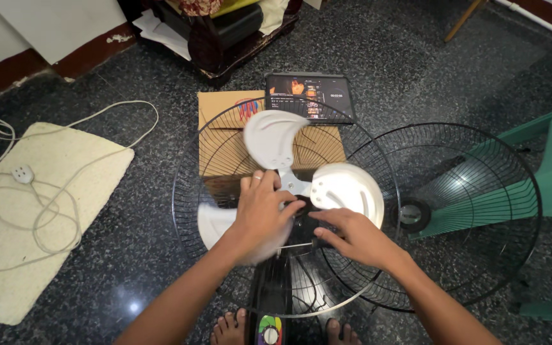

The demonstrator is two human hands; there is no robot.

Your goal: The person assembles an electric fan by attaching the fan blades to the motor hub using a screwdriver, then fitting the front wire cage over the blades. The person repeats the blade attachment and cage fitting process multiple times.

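Head view: both hands (pixel 301 220) on white fan blades (pixel 301 172), hub facing up.

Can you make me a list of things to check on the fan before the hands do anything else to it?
1. Blades stopped: ok. The white fan blades look sharp, not blurred by spinning.
2. Front cover out of the way: ok. The loose grille lies on the floor to the right, apart from the blades.
3. Both hands on the fan: ok. The left hand rests on the middle hub, and the right hand touches beside it.
4. Power off: cannot tell. A white cord lies on the mat, but where it leads is not shown.
5. Toes clear: not ok. Bare feet sit right beside the fan base.
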